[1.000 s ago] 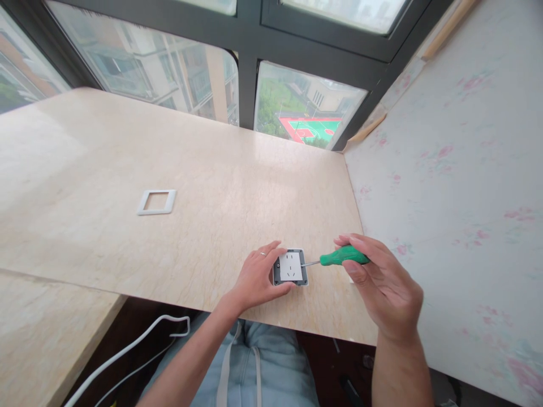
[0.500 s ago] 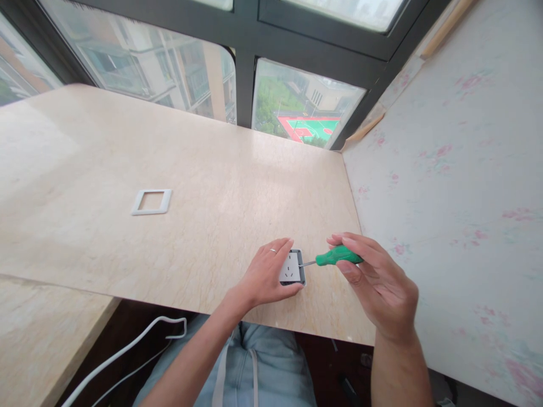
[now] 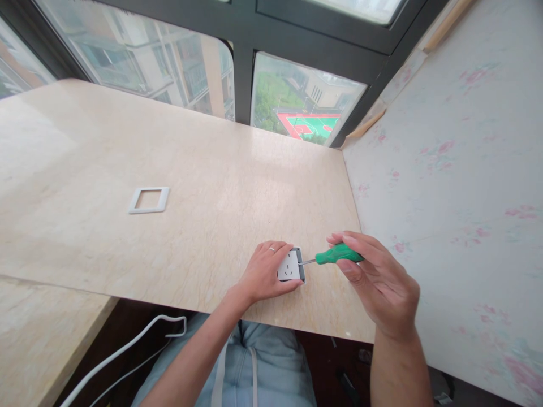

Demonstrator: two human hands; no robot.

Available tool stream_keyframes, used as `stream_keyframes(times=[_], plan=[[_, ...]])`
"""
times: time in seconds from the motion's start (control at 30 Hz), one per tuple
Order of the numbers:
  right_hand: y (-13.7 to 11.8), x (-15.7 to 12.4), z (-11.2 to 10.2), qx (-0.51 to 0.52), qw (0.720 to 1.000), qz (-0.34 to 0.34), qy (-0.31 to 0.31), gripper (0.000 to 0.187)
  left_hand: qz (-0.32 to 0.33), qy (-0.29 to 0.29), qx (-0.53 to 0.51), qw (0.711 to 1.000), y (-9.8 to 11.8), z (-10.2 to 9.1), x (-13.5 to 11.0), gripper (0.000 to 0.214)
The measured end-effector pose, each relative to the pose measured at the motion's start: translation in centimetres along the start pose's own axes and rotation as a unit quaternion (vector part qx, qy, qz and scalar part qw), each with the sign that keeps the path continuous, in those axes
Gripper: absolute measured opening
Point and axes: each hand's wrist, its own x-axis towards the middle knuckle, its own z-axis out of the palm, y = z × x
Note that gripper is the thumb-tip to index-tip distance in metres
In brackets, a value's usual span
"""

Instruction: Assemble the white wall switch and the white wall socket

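A wall socket (image 3: 289,267) with a white face and dark edges lies on the stone-patterned counter. My left hand (image 3: 268,271) grips it from the left, thumb at the near side and fingers at the far side, hiding its left part. In my right hand (image 3: 377,277) is a green-handled screwdriver (image 3: 339,254), held nearly level between thumb and fingers. Its metal tip meets the right edge of the socket; whether it sits in a screw or a slot is too small to tell. A white socket frame (image 3: 133,202) lies apart, farther left on the counter.
The counter (image 3: 203,226) runs back to a dark window frame (image 3: 244,85). On the right rises a flower-patterned wall (image 3: 458,186). Below the counter's front edge, a white bent tube (image 3: 127,353) shows at the left, beside my legs (image 3: 271,362).
The socket's white face sits slightly farther left and looks a little tilted against its dark edge. Both hands keep their grip, and the screwdriver tip stays at the right edge.
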Motion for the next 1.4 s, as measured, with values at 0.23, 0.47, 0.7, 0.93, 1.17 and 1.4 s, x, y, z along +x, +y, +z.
stream_keyframes(times=[0.23,0.47,0.7,0.93,1.17,1.4], plan=[[-1.1,-0.1,-0.9,0.025,0.996,0.045,-0.076,0.049,0.008,-0.002,0.002,1.000,-0.2,0.0,0.0,0.071],[0.2,0.7,-0.4,-0.071,0.997,-0.025,-0.001,0.047,0.006,-0.003,-0.005,1.000,-0.3,0.0,-0.1,0.070],[0.8,1.4,0.1,-0.101,0.993,-0.060,-0.003,0.037,0.011,0.012,-0.002,1.000,-0.4,0.3,-0.3,0.071],[0.0,0.5,-0.4,0.004,0.999,0.025,-0.036,0.043,0.015,0.016,-0.011,1.000,-0.6,0.5,-0.3,0.078],[1.4,1.1,0.0,-0.143,0.986,-0.088,0.023,0.052,0.012,0.010,-0.001,1.000,-0.5,0.3,-0.3,0.082],[-0.1,0.6,-0.1,0.043,0.998,0.033,-0.038,0.040,0.023,0.005,0.002,1.000,-0.3,-0.1,-0.1,0.078]])
